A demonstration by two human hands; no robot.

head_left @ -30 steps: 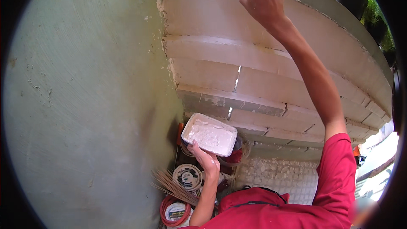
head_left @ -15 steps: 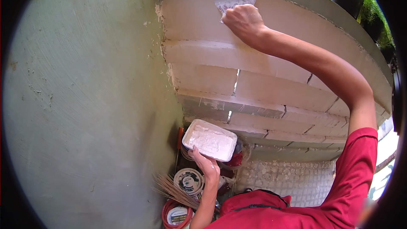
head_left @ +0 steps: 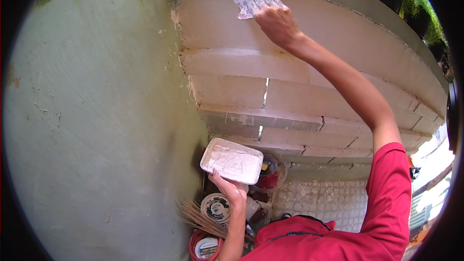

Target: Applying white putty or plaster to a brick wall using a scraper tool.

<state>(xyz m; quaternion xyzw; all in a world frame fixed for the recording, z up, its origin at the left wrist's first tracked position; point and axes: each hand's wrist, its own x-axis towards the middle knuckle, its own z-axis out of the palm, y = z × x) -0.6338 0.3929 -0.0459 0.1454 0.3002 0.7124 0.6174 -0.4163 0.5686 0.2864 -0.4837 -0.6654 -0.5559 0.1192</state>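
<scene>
Up on the pale wall (head_left: 217,24), my right hand (head_left: 276,18) presses a flat plastic spreader (head_left: 243,8) against the surface just under the green ledge. Its fingers, smeared with white paste, lie spread over the spreader's face, with the arm stretched far forward. Low and nearer to me, my left hand (head_left: 228,187) holds a white rectangular tub (head_left: 205,160) from beneath, its thumb at the near rim. White paste (head_left: 234,163) coats the inside of the tub. Most of the left fingers are hidden under it.
A green wall (head_left: 106,116) rises close on my left. Below the tub stand a round lidded bucket (head_left: 215,207), a bundle of thin sticks (head_left: 195,216), a red coiled hose (head_left: 194,241) and a clear container (head_left: 280,166). Potted plants (head_left: 420,14) line the ledge at upper right.
My right hand and the spreader have shifted slightly left along the wall, and its fingers now lie extended over the spreader. The tub in my left hand has moved a little left.
</scene>
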